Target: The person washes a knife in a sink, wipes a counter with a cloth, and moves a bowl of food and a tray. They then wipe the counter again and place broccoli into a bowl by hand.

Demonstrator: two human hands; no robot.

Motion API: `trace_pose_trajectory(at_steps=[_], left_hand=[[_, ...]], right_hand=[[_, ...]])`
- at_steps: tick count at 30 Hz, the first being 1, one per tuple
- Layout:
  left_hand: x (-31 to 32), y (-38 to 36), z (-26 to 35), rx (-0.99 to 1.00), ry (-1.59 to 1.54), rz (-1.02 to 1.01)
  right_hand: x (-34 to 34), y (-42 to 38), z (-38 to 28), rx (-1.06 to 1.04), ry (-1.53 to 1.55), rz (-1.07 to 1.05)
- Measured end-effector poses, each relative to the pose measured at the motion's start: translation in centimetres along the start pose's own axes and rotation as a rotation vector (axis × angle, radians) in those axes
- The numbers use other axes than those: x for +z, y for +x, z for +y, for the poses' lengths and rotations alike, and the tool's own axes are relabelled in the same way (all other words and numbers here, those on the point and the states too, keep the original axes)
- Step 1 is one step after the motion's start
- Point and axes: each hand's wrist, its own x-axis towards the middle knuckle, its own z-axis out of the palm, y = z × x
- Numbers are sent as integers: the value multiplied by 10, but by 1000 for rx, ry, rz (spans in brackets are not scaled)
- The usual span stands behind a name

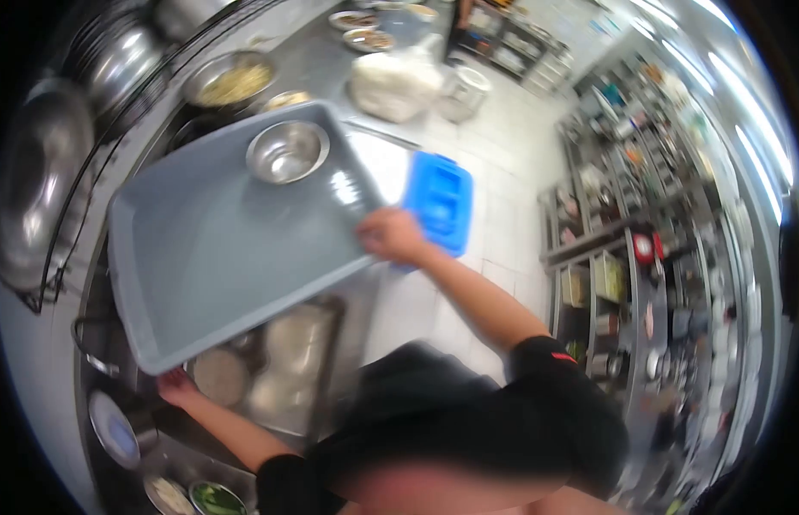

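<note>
A large grey plastic tub (236, 245) is held out over the sink, tilted in the head view. My right hand (393, 234) is closed on its right rim. My left hand (178, 386) grips the near left corner from beneath, its fingers partly hidden by the tub. Inside, toward the far end, lies a small round stainless steel bowl (288, 153). Below the tub's near edge shows the metal sink (331, 343), with a round pale item (220, 378) in it that I cannot make out.
A blue plastic lidded box (439, 203) stands right of the counter. Ahead are a pan of noodle-like food (236, 84) and a white plastic bag (398, 84). A wire rack (116, 142) with metal bowls lines the left wall. Steel shelving (623, 257) stands across the tiled floor (494, 189).
</note>
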Motion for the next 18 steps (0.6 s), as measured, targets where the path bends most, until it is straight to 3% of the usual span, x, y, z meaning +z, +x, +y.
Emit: trace_pose_trajectory(at_steps=[1, 2, 3, 4, 6, 8, 10, 11, 12, 13, 14, 15, 17, 18], left_hand=[[-20, -9, -28, 56, 89, 176], [-46, -20, -46, -124, 59, -491], [-69, -32, -91, 2, 247, 176], [-63, -75, -114, -13, 382, 69], [-24, -170, -141, -51, 607, -18], [10, -242, -161, -71, 694, -20], [16, -277, -186, 5, 892, -315], [19, -291, -199, 51, 833, -425], [27, -305, -212, 93, 773, -541], [38, -322, -222, 266, 947, -645], [51, -344, -231, 263, 960, -684], [64, -369, -239, 239, 962, -765], [88, -416, -260, 205, 885, -878], [95, -437, -271, 196, 902, -885]], right_hand=[[-2, -3, -1, 72, 67, 7], [-2, -6, 0, 66, 191, 77], [-7, -13, 2, 313, 489, -21], [-20, -20, -6, 434, 839, 38], [-9, -50, 9, 386, 975, 281], [-19, -103, 20, 350, 452, 209], [-8, -171, 39, 416, 331, 128], [6, -212, 52, 503, 297, 48], [17, -256, 68, 580, 269, -139], [55, -319, 106, 411, 199, -270], [63, -368, 116, 546, 98, -646], [85, -427, 139, 520, 99, -849], [89, -548, 148, 807, 162, -890], [123, -642, 167, 923, 217, -773]])
